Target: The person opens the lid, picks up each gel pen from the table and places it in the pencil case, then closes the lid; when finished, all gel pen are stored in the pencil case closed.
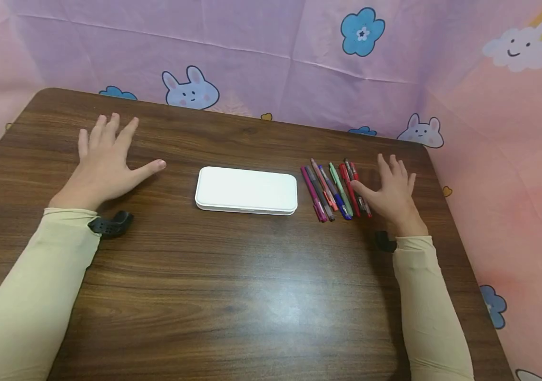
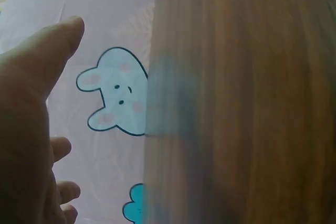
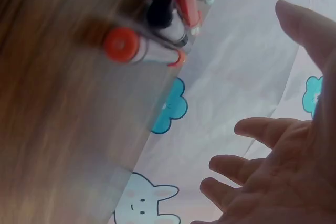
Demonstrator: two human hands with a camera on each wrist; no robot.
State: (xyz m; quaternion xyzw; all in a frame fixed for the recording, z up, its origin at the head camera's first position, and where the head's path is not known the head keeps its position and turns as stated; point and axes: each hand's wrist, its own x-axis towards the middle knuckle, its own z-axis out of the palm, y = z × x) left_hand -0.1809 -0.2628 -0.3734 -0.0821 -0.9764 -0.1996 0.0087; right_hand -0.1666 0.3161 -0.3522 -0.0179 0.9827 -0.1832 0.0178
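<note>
A closed white pencil case lies flat on the brown table, between the two hands. To its right, several pens in purple, black, pink, blue, green and red lie side by side in a loose row. My left hand is held out left of the case, fingers spread and nothing in it. My right hand, also spread and holding nothing, is at the right end of the row, its thumb overlapping the red pens in the head view. The right wrist view shows a pen with a red end near that hand.
The brown wood-grain table has rounded corners. Behind it and along the right side hangs a pink and lilac cloth printed with rabbits, flowers and a rainbow. A black wrist strap sits on the left forearm.
</note>
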